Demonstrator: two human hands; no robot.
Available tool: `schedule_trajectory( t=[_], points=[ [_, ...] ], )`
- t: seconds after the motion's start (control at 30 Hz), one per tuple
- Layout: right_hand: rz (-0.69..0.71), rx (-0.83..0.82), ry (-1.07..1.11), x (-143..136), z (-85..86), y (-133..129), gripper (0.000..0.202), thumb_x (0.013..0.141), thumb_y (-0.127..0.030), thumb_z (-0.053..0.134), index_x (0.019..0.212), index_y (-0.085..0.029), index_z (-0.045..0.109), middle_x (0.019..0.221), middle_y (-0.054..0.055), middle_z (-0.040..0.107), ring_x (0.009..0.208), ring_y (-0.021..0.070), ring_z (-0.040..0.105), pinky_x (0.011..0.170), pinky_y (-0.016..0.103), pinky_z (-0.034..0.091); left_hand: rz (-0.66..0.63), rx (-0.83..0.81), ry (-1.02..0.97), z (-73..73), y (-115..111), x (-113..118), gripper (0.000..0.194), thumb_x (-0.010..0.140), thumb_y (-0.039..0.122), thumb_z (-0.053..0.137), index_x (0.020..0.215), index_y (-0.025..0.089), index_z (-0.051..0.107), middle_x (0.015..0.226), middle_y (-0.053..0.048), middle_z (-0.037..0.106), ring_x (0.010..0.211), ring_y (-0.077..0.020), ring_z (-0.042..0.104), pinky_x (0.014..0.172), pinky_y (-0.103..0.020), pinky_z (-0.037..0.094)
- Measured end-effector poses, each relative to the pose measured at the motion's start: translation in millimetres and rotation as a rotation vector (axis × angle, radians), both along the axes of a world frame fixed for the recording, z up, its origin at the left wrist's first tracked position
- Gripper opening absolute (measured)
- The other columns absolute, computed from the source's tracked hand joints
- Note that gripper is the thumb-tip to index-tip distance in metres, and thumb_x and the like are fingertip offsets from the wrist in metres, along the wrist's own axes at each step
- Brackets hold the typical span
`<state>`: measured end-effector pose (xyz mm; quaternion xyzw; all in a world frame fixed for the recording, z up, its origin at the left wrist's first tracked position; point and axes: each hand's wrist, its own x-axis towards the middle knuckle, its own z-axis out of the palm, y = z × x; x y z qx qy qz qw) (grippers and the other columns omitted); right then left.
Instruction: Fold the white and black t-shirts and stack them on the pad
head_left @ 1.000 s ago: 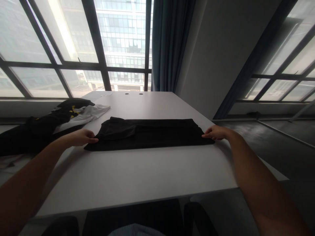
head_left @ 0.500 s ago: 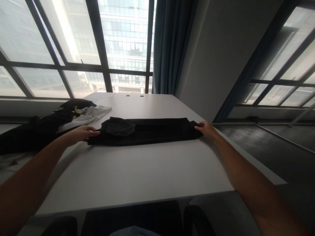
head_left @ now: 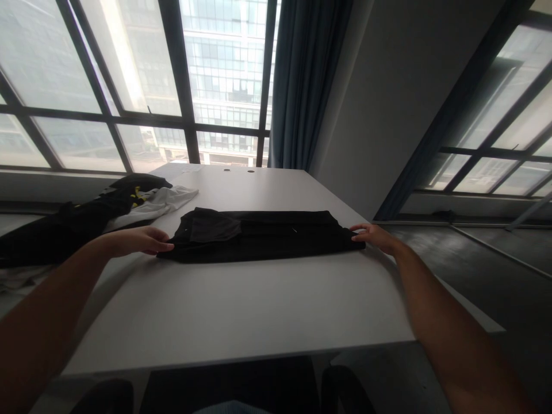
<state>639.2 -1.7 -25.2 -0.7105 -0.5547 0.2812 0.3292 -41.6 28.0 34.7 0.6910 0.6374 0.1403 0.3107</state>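
Observation:
A folded black garment (head_left: 267,238) lies in a long strip across the white table (head_left: 259,305); its exact kind does not show. On its left part a dark grey patch of cloth faces up. My left hand (head_left: 144,240) pinches the garment's left end between thumb and fingers. At the opposite end, my right hand (head_left: 373,236) has its fingers closed on the right corner. Both hands rest low, close to the table top.
Left of the strip lies a loose heap of black clothes (head_left: 81,218) with a white cloth (head_left: 168,201) beside it. A blue curtain (head_left: 297,86) and windows stand behind the table. Chair parts (head_left: 345,385) show below the near edge.
Both hands have come slightly lower in view, the right one also a little outward. The garment's near edge is pulled a bit closer to me and its right end reaches farther right.

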Motion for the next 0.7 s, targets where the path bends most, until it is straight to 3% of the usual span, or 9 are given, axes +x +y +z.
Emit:
schedule_trajectory(
  t=[0.07, 0.17, 0.27, 0.4, 0.47, 0.57, 0.63, 0.7],
  points=[
    [0.037, -0.016, -0.108, -1.5, 0.0, -0.6, 0.048, 0.062, -0.035, 0.083, 0.105, -0.017, 0.070, 0.063, -0.004, 0.061, 0.064, 0.0164, 0.059, 0.064, 0.028, 0.046, -0.033, -0.104, -0.014, 0.9, -0.3, 2.4, 0.063, 0.044, 0.071, 0.081, 0.076, 0.018, 0.072, 0.087, -0.007, 0.071, 0.088, -0.0259, 0.065, 0.076, -0.031, 0.054],
    [0.070, -0.055, -0.218, -2.6, 0.4, -0.7, 0.046, 0.061, -0.036, 0.083, 0.100, -0.017, 0.071, 0.061, -0.006, 0.055, 0.060, 0.0148, 0.056, 0.061, 0.027, 0.043, -0.084, -0.108, 0.114, -2.2, 3.2, 4.9, 0.063, 0.048, 0.080, 0.076, 0.060, 0.019, 0.065, 0.065, -0.004, 0.063, 0.070, -0.0219, 0.057, 0.065, -0.029, 0.047],
    [0.096, -0.117, -0.292, -1.9, 1.5, 0.0, 0.044, 0.062, -0.036, 0.083, 0.100, -0.018, 0.071, 0.062, -0.004, 0.058, 0.062, 0.0164, 0.058, 0.063, 0.028, 0.044, -0.127, -0.118, 0.273, -8.4, 8.7, 3.2, 0.065, 0.047, 0.083, 0.074, 0.050, 0.020, 0.057, 0.050, -0.001, 0.052, 0.058, -0.0185, 0.048, 0.057, -0.028, 0.037],
    [0.094, -0.124, -0.410, -1.4, 2.9, 2.5, 0.046, 0.065, -0.030, 0.081, 0.108, -0.016, 0.072, 0.078, 0.003, 0.069, 0.073, 0.0209, 0.066, 0.069, 0.030, 0.050, -0.152, -0.157, 0.374, -12.5, 13.6, -1.1, 0.060, 0.047, 0.078, 0.075, 0.050, 0.020, 0.059, 0.054, -0.003, 0.058, 0.061, -0.0209, 0.054, 0.060, -0.029, 0.039],
    [0.077, -0.050, -0.479, -5.6, 2.9, 5.1, 0.048, 0.068, -0.027, 0.078, 0.114, -0.015, 0.071, 0.095, 0.009, 0.073, 0.085, 0.0230, 0.069, 0.076, 0.031, 0.053, -0.111, -0.068, 0.425, -13.4, 14.6, 1.4, 0.058, 0.049, 0.076, 0.076, 0.060, 0.019, 0.065, 0.064, -0.006, 0.067, 0.070, -0.0255, 0.061, 0.065, -0.031, 0.044],
    [0.064, 0.149, -0.599, -24.3, 1.0, 10.8, 0.044, 0.075, -0.024, 0.072, 0.118, -0.015, 0.071, 0.114, 0.014, 0.071, 0.100, 0.0249, 0.069, 0.090, 0.034, 0.054, -0.039, 0.255, 0.451, -19.9, 13.6, 17.5, 0.066, 0.064, 0.075, 0.068, 0.096, 0.018, 0.073, 0.097, -0.012, 0.075, 0.089, -0.0312, 0.068, 0.077, -0.036, 0.050],
    [0.115, 0.263, -0.637, -44.8, -1.5, 14.2, 0.036, 0.081, -0.028, 0.068, 0.116, -0.018, 0.072, 0.117, 0.013, 0.071, 0.103, 0.0252, 0.068, 0.097, 0.038, 0.052, -0.116, 0.466, 0.416, -29.7, 11.6, 34.7, 0.067, 0.076, 0.072, 0.059, 0.116, 0.020, 0.070, 0.119, -0.014, 0.071, 0.102, -0.0317, 0.067, 0.088, -0.039, 0.050],
    [0.219, 0.332, -0.618, -67.6, -4.7, 16.2, 0.030, 0.086, -0.032, 0.065, 0.112, -0.021, 0.073, 0.118, 0.010, 0.071, 0.106, 0.0255, 0.068, 0.101, 0.040, 0.051, -0.240, 0.591, 0.380, -42.1, 10.3, 51.6, 0.062, 0.083, 0.066, 0.055, 0.124, 0.022, 0.069, 0.132, -0.012, 0.066, 0.114, -0.0315, 0.064, 0.097, -0.040, 0.049]
  ],
)
